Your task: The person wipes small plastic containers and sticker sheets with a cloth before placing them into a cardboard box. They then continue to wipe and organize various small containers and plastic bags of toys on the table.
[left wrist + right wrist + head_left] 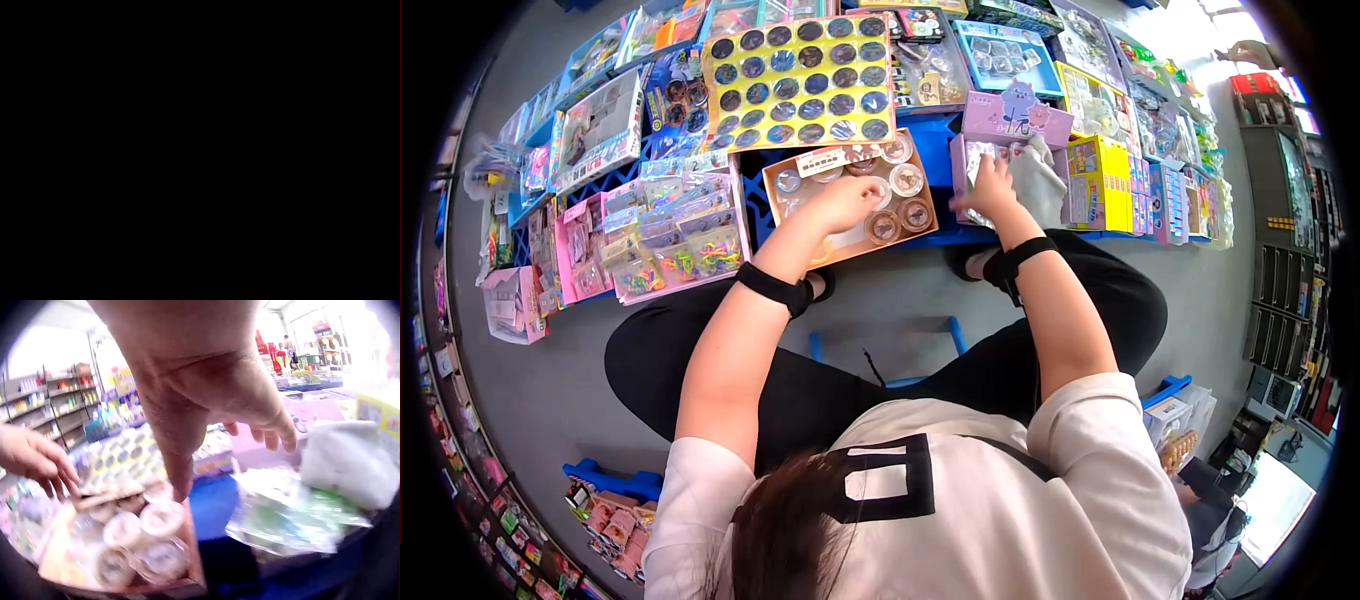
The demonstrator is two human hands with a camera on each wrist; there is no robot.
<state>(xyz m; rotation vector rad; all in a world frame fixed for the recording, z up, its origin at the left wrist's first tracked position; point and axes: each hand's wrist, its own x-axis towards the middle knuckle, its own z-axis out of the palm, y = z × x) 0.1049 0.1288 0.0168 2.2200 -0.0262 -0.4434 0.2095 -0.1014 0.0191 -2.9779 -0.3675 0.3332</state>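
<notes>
My left hand (840,207) reaches over a shallow orange-edged box (930,200) of round clear-lidded tubs (884,227). In the right wrist view, the left hand (31,459) has its fingers loosely bent downward by the edge of the box's flap. Over a purple box (1020,120) with a cartoon-figure lid hangs my right hand (992,190), thumb apart from the fingers. Seen from the right wrist, that hand (212,394) holds nothing, above clear plastic packets (287,515) and a white cloth-like bundle (350,462). The left wrist view is black.
A yellow sheet (800,85) with rows of dark discs leans behind the tub box. Pink-edged trays of bagged toys (670,230) stand at the left, yellow boxes (1095,185) at the right. A blue stool (955,335) shows between the person's legs.
</notes>
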